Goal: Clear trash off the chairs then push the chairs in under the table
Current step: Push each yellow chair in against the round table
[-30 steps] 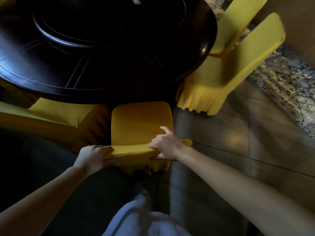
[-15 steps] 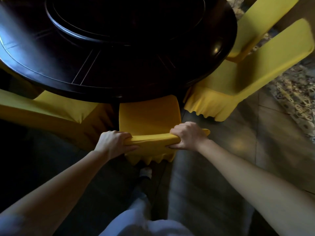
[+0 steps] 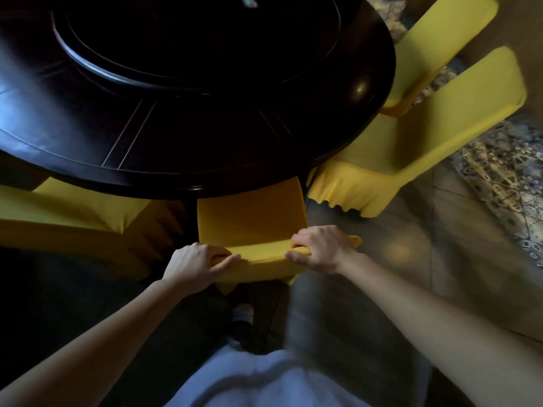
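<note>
Gripping the yellow chair's backrest (image 3: pixel 264 255), left hand (image 3: pixel 197 267) and right hand (image 3: pixel 320 249), seat under table (image 3: pixel 205 136).

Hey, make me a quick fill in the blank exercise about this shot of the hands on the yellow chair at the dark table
Both hands, the left hand and the right hand, grip the top of the chair's ____.
The chair cover is coloured ____.
The dark table has a ____ top.
The chair's seat lies partly ____ the table edge.

Missing words: backrest; yellow; round; under
</note>
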The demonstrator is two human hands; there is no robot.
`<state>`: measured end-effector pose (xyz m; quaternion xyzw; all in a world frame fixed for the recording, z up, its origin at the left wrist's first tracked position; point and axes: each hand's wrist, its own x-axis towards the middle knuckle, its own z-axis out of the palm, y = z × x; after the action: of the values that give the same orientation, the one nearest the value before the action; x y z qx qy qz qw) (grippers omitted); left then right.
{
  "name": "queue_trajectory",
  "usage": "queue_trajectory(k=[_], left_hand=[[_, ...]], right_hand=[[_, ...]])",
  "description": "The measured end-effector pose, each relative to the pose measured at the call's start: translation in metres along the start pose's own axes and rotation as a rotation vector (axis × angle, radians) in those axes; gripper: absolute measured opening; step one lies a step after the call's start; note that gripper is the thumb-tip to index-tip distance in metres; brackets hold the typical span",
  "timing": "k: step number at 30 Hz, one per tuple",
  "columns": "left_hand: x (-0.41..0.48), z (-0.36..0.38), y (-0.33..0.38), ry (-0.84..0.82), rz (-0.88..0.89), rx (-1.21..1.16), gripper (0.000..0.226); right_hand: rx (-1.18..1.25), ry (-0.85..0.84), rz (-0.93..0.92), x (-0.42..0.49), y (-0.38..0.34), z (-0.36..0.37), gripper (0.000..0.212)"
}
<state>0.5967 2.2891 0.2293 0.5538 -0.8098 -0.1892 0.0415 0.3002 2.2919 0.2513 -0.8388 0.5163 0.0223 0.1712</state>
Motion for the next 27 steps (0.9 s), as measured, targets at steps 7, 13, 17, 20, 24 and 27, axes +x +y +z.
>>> queue_trajectory(k=[7, 13, 17, 20, 24, 27], left_hand=[[0.022, -0.007, 0.003, -0.319, 0.008, -0.051, 0.078], [0.065, -0.007, 0.027, -0.182, 0.075, 0.113, 0.080], [0.095, -0.002, 0.049, -0.128, 0.163, 0.141, 0.077], [0.114, 0.002, 0.066, -0.137, 0.248, 0.140, 0.079], [0.132, 0.007, 0.097, -0.148, 0.350, 0.113, 0.077], [0.146, 0.009, 0.125, -0.157, 0.429, 0.124, 0.075]], right_hand=[[0.171, 0.095, 0.272, 0.016, 0.003, 0.005, 0.074], [0.024, 0.181, 0.367, 0.012, -0.001, 0.010, 0.076], [0.008, 0.228, 0.420, 0.004, -0.002, 0.013, 0.072], [0.048, 0.260, 0.502, -0.005, -0.002, 0.013, 0.068], [0.101, 0.330, 0.680, -0.027, 0.008, 0.011, 0.067], [0.077, 0.358, 0.783, -0.049, 0.024, 0.005, 0.068]])
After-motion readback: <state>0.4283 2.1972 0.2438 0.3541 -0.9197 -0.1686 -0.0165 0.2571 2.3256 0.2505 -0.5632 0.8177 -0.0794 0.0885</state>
